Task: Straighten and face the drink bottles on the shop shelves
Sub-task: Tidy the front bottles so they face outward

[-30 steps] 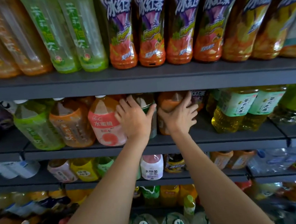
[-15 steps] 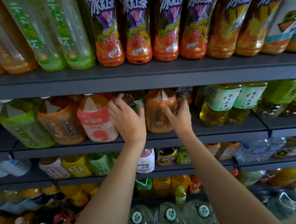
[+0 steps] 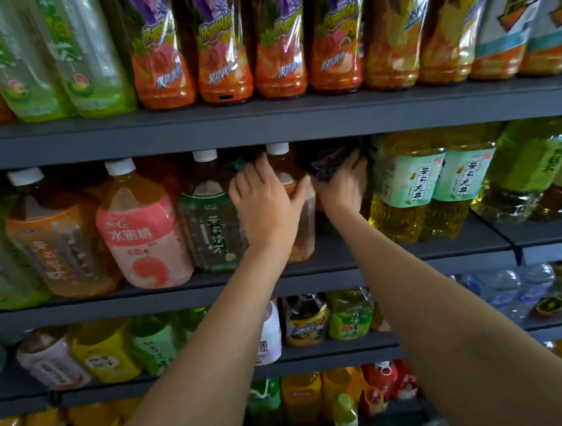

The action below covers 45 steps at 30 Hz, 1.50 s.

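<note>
On the middle shelf point(image 3: 313, 278), my left hand point(image 3: 265, 211) wraps the front of an amber tea bottle point(image 3: 305, 234) with a white cap, fingers on its left shoulder and thumb on its right. Just to the right, my right hand point(image 3: 344, 188) reaches deeper into the shelf and grips a dark bottle point(image 3: 325, 167) with a purple label, which stands behind the front row and is mostly hidden. Left of my hands stand a green-label jasmine tea bottle point(image 3: 210, 226) and a pink peach drink bottle point(image 3: 141, 233), both facing forward.
Two yellow tea bottles with pale green labels point(image 3: 407, 187) stand close on the right. The upper shelf point(image 3: 264, 121) hangs low over the caps and carries tall iced tea bottles point(image 3: 222, 46). Lower shelves hold several small bottles point(image 3: 303, 320).
My left hand has shifted right from the green-label bottle onto the amber bottle, uncovering the green one. My right hand has reached further back onto the dark bottle.
</note>
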Each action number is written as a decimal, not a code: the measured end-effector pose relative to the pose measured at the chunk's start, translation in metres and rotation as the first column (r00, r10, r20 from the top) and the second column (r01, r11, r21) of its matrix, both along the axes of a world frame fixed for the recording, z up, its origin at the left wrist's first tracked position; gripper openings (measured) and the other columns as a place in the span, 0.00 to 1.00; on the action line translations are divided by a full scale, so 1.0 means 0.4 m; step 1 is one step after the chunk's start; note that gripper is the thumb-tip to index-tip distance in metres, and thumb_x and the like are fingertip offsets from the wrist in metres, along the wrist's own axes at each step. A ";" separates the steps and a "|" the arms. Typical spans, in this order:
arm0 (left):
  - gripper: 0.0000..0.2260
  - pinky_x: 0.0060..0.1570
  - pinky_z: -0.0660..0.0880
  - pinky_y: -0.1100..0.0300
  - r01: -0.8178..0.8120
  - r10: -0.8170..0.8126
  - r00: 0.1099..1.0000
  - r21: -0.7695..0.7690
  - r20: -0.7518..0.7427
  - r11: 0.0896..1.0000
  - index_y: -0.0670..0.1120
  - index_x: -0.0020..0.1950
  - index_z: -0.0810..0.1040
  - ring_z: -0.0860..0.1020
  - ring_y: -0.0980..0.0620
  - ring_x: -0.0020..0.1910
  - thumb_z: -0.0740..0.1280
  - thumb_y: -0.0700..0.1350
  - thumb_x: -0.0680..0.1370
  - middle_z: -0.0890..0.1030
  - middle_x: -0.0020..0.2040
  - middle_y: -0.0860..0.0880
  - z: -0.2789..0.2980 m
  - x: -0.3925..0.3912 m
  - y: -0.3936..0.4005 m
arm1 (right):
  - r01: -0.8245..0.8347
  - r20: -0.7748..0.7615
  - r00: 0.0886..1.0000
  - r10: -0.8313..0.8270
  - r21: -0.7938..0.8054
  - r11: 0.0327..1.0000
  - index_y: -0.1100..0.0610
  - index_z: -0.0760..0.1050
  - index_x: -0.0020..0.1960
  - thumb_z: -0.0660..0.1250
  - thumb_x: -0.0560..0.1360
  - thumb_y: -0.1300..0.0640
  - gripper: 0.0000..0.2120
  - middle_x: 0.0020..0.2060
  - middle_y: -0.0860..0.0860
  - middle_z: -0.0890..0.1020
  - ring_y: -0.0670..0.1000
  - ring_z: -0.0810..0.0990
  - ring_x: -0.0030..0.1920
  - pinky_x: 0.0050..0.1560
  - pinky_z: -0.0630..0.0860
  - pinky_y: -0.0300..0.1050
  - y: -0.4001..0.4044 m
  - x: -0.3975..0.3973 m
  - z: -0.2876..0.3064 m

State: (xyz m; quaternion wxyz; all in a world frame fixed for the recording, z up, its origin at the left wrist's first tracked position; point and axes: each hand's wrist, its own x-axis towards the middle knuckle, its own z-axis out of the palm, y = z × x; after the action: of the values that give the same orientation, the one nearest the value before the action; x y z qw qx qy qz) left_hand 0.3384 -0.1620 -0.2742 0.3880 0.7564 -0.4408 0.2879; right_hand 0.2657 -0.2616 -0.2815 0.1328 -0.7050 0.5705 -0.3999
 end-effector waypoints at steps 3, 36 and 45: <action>0.32 0.54 0.72 0.47 0.029 -0.029 0.999 -0.021 0.023 0.999 0.36 0.59 0.75 0.78 0.39 0.51 0.60 0.63 0.71 0.80 0.50 0.38 -0.007 0.017 -0.001 | 0.057 -0.018 0.998 -0.055 0.120 0.991 0.63 0.43 0.76 0.67 0.72 0.43 0.47 0.73 0.64 0.55 0.63 0.61 0.70 0.68 0.59 0.53 -0.042 0.050 0.016; 0.18 0.59 0.69 0.53 0.111 -0.026 0.771 0.094 -0.636 0.989 0.38 0.64 0.68 0.67 0.42 0.62 0.66 0.41 0.76 0.68 0.63 0.39 0.027 -0.097 0.153 | 0.047 0.338 0.929 -0.151 0.296 0.954 0.60 0.51 0.75 0.76 0.67 0.51 0.47 0.69 0.60 0.59 0.60 0.61 0.69 0.66 0.65 0.53 0.225 -0.156 0.013; 0.18 0.57 0.70 0.56 0.486 -0.141 0.643 0.259 -0.753 0.835 0.47 0.68 0.68 0.71 0.47 0.63 0.64 0.45 0.79 0.72 0.64 0.46 0.021 -0.176 0.133 | 0.090 0.259 0.950 -0.176 0.312 0.946 0.62 0.53 0.74 0.75 0.68 0.52 0.44 0.68 0.61 0.62 0.61 0.61 0.68 0.67 0.61 0.54 0.138 -0.266 0.046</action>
State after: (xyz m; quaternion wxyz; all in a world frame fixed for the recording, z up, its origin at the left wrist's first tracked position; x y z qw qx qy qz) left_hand 0.2679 -0.1090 -0.2658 0.3903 0.7831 -0.4382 -0.2056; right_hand 0.1594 -0.2064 -0.2633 0.2897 -0.5722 0.6457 -0.4144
